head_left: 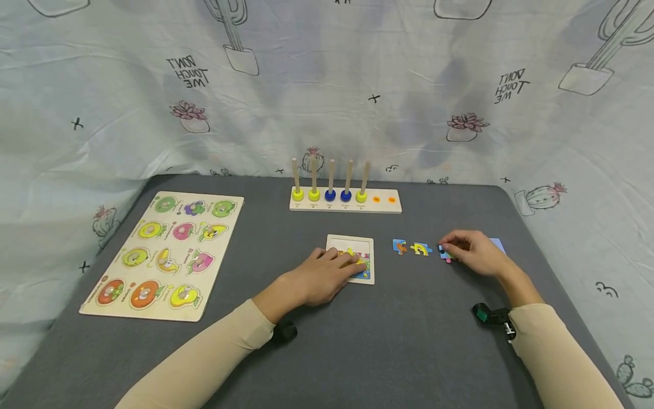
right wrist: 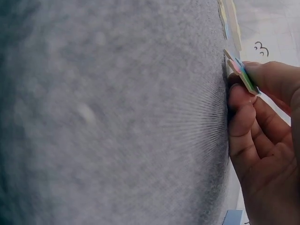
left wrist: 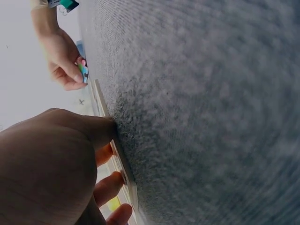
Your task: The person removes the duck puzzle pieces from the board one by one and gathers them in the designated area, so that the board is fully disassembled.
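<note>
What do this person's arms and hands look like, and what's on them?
The left sleeve and right sleeve are long and plain beige. The left hand and right hand wear no gloves. A small black device shows by the left wrist; the right has a black-and-green gadget.

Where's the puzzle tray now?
In the head view, the puzzle tray is near the centre, partly covered by the left hand, left of the blue-and-orange piece.

On the table [head_left: 388, 341], we have the board [head_left: 168, 243] left of the tray [head_left: 372, 260], the rack [head_left: 368, 208] behind the tray, and the curtain [head_left: 398, 68] farther behind it. Our left hand [head_left: 327, 275] rests on the tray. Right of the tray lie two pieces [head_left: 421, 249], then, farther right, a third piece [head_left: 445, 254] in our right hand [head_left: 477, 253].
</note>
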Tool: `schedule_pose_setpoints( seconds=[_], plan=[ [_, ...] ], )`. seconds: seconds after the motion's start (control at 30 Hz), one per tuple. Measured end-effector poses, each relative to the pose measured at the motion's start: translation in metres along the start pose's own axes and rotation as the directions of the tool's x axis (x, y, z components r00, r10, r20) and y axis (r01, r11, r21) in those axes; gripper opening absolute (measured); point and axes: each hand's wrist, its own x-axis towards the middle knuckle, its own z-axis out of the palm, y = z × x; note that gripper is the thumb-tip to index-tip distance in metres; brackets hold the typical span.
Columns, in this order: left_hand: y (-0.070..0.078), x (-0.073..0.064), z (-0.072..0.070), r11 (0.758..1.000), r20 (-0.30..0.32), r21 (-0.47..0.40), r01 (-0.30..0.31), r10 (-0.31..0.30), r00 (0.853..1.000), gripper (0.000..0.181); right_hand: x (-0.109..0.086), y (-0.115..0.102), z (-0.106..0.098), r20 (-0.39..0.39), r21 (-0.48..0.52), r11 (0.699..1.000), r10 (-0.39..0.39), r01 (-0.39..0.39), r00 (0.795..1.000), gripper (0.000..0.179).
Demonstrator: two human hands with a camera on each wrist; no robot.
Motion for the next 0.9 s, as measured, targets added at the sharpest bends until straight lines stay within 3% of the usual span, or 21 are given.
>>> schedule_pose_setpoints(
  seconds=[0.4, 0.53, 0.7, 0.9],
  plan=[
    [0.004, -0.001, -0.003, 1.000, 0.031, 0.006, 0.027, -0.027, 0.999, 0.051, -0.004, -0.001, 0.000, -0.015, -0.046, 0.999, 0.008, -0.009, 1.000, 0.015],
    [0.001, -0.002, -0.004, 1.000, 0.015, -0.002, 0.024, -0.024, 1.000, 0.051, -0.002, -0.005, -0.002, -0.037, -0.065, 0.998, 0.003, -0.006, 0.999, 0.017],
    [0.000, -0.003, -0.002, 1.000, -0.013, -0.009, 0.006, -0.006, 1.000, 0.051, -0.003, -0.010, -0.005, 0.004, -0.057, 0.998, -0.012, 0.012, 1.000, 0.016],
    [-0.001, -0.003, 0.000, 1.000, -0.051, 0.012, -0.018, 0.018, 0.999, 0.051, -0.001, -0.013, -0.006, 0.026, -0.087, 0.996, 0.037, -0.034, 0.999, 0.017]
  ],
)
